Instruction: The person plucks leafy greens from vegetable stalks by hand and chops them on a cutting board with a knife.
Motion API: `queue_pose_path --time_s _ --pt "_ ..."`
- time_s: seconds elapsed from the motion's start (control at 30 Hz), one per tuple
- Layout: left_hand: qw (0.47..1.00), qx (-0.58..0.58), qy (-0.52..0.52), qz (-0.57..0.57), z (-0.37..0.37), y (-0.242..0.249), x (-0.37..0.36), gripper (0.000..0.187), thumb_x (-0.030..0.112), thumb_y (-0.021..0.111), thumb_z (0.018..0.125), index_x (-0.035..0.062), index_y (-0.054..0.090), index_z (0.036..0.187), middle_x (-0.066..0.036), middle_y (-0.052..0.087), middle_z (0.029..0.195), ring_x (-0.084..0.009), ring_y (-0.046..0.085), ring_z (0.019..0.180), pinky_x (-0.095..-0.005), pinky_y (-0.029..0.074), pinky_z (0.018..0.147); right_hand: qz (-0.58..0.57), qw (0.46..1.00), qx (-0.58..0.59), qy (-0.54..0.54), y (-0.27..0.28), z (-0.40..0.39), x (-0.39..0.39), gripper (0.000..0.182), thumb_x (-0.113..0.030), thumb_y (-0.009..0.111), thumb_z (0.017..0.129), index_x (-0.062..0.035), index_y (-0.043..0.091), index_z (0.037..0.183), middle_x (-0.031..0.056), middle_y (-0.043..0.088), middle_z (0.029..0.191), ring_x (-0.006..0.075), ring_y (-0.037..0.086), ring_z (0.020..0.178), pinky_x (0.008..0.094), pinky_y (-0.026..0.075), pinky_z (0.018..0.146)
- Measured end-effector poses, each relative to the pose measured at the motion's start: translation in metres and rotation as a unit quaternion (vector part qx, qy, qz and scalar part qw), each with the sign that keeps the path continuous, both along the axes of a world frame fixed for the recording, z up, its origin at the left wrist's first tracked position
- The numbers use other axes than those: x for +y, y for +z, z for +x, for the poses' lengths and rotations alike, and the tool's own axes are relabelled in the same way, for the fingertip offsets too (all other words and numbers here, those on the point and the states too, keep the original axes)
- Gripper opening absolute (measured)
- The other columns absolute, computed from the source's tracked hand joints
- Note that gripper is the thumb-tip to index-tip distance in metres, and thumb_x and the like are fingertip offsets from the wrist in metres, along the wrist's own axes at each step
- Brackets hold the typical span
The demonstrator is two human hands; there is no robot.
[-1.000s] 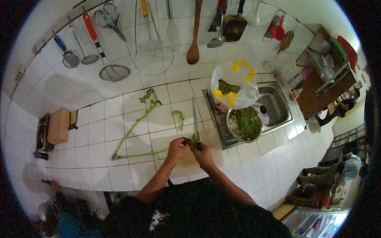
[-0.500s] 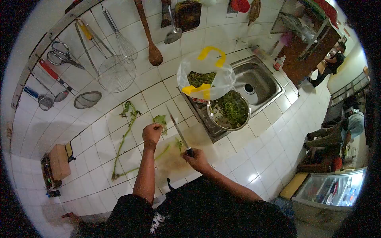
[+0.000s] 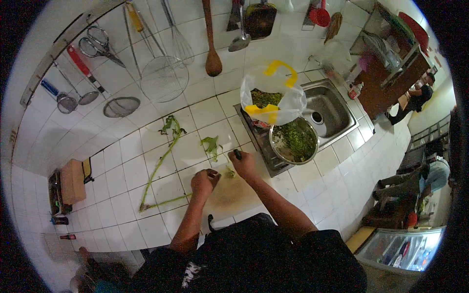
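Observation:
My right hand (image 3: 244, 165) is closed round the dark handle of a knife (image 3: 237, 154), above the far right part of a stained cutting board (image 3: 233, 195). The knife's blade hardly shows. To its left, my left hand (image 3: 205, 182) is closed at the board's left edge, beside a green stem (image 3: 173, 199); what its fingers hold, if anything, is hidden. A small green piece (image 3: 229, 172) lies between my hands. Beyond them is a leaf (image 3: 210, 145) on the tiles. A long stalk with leaves (image 3: 160, 163) lies farther left.
A steel bowl of chopped greens (image 3: 294, 140) and a plastic bag with greens (image 3: 267, 99) stand by the sink (image 3: 330, 110). Utensils hang on the wall, among them a wooden spoon (image 3: 213, 63). Two other people are at the right; another person is partly visible at lower left.
My left hand has left the leaf and moved down towards the board and stem. My right hand has moved up with the knife, whose blade no longer shows clearly. The view has shifted.

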State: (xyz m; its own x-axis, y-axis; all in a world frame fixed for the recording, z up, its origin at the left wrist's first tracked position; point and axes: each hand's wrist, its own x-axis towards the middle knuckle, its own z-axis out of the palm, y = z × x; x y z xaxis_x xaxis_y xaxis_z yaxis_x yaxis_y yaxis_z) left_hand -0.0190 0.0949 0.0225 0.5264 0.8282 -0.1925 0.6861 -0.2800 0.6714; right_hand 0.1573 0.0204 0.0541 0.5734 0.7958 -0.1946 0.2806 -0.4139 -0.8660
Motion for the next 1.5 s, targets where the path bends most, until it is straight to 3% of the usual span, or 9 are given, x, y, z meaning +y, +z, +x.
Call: queue_pose_path --time_s 0.13,0.17,0.23,0.43,0.63,1.0,1.13,1.2,1.5 --pt "0.995 -0.021 -0.04 0.084 0.009 -0.018 -0.024 0.033 0.038 0.075 0.069 0.0135 0.071 0.09 -0.008 0.07 0.084 -0.0272 0.066 0.08 -0.0378 0.053 0.072 0.085 0.991 0.064 -0.082 -0.011 -0.005 -0.028 0.024 -0.022 0.064 0.086 0.0023 0.065 0.09 0.008 0.065 0.074 0.0122 0.057 0.07 0.0319 0.046 0.066" --pt "0.978 -0.197 0.003 -0.074 0.015 -0.045 -0.024 0.032 0.037 0.075 0.067 0.0145 0.071 0.09 -0.007 0.069 0.086 -0.028 0.065 0.083 -0.0391 0.052 0.073 0.101 0.99 0.074 -0.07 -0.024 -0.004 -0.036 0.024 -0.022 0.064 0.086 0.0021 0.065 0.09 0.0089 0.066 0.076 0.0125 0.058 0.071 0.0315 0.047 0.067" --pt "0.98 -0.151 -0.058 0.119 0.026 -0.024 -0.033 0.032 0.034 0.075 0.063 0.0169 0.071 0.09 -0.007 0.066 0.09 -0.0293 0.062 0.086 -0.0443 0.047 0.077 0.119 0.988 0.082 -0.058 -0.028 -0.006 -0.05 0.024 -0.022 0.064 0.086 0.0019 0.066 0.09 0.0098 0.067 0.078 0.0128 0.059 0.072 0.0312 0.047 0.068" --pt "0.968 0.116 -0.107 0.196 0.048 -0.014 -0.017 0.023 0.031 0.074 0.068 0.0195 0.072 0.088 -0.005 0.067 0.089 -0.0277 0.061 0.084 -0.0452 0.043 0.075 0.002 0.998 0.046 -0.04 -0.032 -0.017 -0.096 0.027 -0.022 0.063 0.086 0.004 0.066 0.09 0.012 0.069 0.083 0.0178 0.064 0.077 0.032 0.049 0.07" --pt "0.964 -0.033 -0.005 0.263 0.04 0.017 0.028 0.031 0.031 0.076 0.07 0.0194 0.069 0.098 -0.005 0.066 0.098 -0.0265 0.059 0.094 -0.0448 0.043 0.078 0.007 0.998 0.047 -0.05 -0.035 -0.026 -0.12 0.026 -0.023 0.063 0.086 0.0028 0.067 0.09 0.0125 0.069 0.082 0.0189 0.065 0.076 0.0328 0.049 0.07" --pt "0.982 0.156 -0.089 0.063 -0.021 -0.003 -0.01 0.035 0.037 0.079 0.066 0.0177 0.07 0.094 -0.005 0.064 0.099 -0.0265 0.058 0.1 -0.0451 0.045 0.084 0.056 0.996 0.031 -0.06 -0.024 -0.022 -0.138 0.028 -0.026 0.063 0.086 0.0027 0.065 0.087 0.0093 0.064 0.07 0.0165 0.058 0.064 0.0326 0.047 0.062" --pt "0.983 0.067 -0.089 0.148 -0.02 -0.014 -0.023 0.024 0.026 0.075 0.072 0.0131 0.07 0.091 -0.008 0.066 0.091 -0.0254 0.061 0.09 -0.0375 0.049 0.079 0.041 0.997 0.024 -0.058 -0.027 -0.023 -0.144 0.028 -0.026 0.063 0.086 0.0026 0.064 0.084 0.0085 0.062 0.066 0.0165 0.055 0.061 0.0336 0.045 0.06" --pt "0.992 -0.078 -0.063 0.075 -0.012 -0.006 -0.026 0.02 0.019 0.074 0.074 0.0093 0.069 0.09 -0.009 0.066 0.09 -0.0239 0.064 0.079 -0.0354 0.051 0.073 0.028 0.997 0.041 -0.061 -0.021 -0.025 -0.146 0.028 -0.026 0.063 0.086 0.0027 0.063 0.083 0.0079 0.06 0.065 0.0162 0.054 0.06 0.0338 0.044 0.059" --pt "0.972 -0.231 -0.033 -0.024 0.032 0.071 -0.052 0.014 0.01 0.071 0.08 0.0043 0.068 0.092 -0.006 0.065 0.085 -0.0131 0.06 0.07 -0.0277 0.05 0.063 0.086 0.992 0.088 -0.04 0.03 -0.023 -0.124 0.027 -0.025 0.067 0.086 0.002 0.064 0.087 0.0022 0.059 0.066 0.009 0.05 0.062 0.0282 0.042 0.057"
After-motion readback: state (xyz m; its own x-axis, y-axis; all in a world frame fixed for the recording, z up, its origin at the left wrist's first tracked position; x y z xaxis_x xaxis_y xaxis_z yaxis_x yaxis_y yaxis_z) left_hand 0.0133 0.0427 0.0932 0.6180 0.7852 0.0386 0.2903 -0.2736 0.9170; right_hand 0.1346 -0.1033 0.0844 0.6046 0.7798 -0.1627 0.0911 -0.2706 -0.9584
